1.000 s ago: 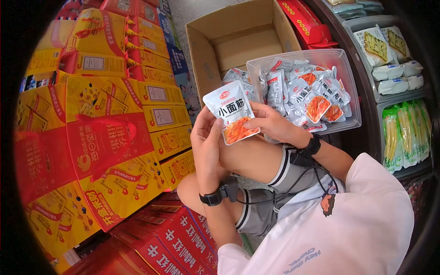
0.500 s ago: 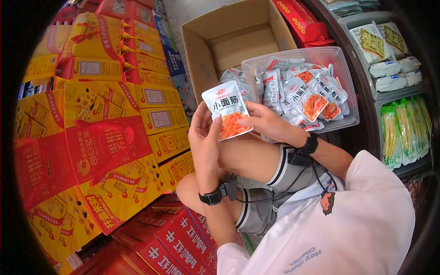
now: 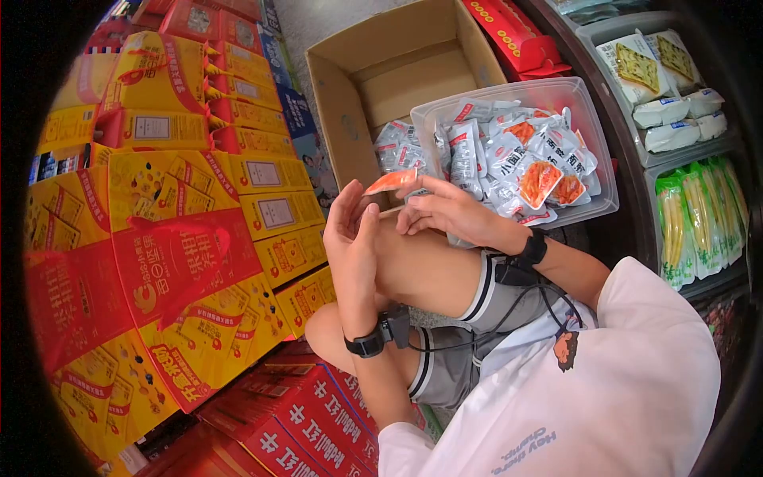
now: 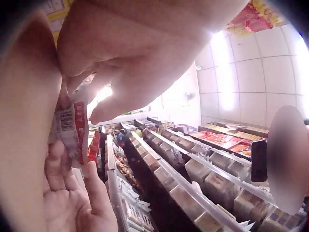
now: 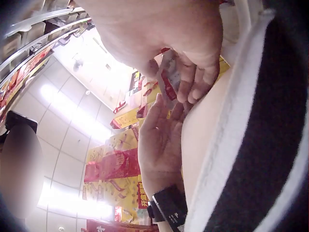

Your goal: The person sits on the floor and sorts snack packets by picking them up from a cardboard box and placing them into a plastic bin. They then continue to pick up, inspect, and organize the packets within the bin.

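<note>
Both hands hold a silver-and-orange snack packet (image 3: 390,182) in front of the knees. It is tipped so that its printed front looks very narrow in the head view, while its barcoded back (image 4: 66,124) shows in the left wrist view. My left hand (image 3: 350,238) has the packet's left end between its thumb and fingers. At the other end, my right hand (image 3: 449,211) pinches it with the index finger reaching along the edge. Beyond the right hand, a clear plastic bin (image 3: 606,179) is heaped with similar packets (image 3: 540,183).
An open cardboard box (image 3: 338,103) stands behind the bin, with more silver packets inside. Yellow and red gift boxes (image 3: 191,254) are stacked on the left, red drink cartons (image 3: 302,421) below them. On the right, shelf trays hold green packs (image 3: 699,222) and white packs (image 3: 683,119).
The packet has turned from facing up toward the head camera to nearly edge-on. My right hand's fingers have shifted from its front to its right end.
</note>
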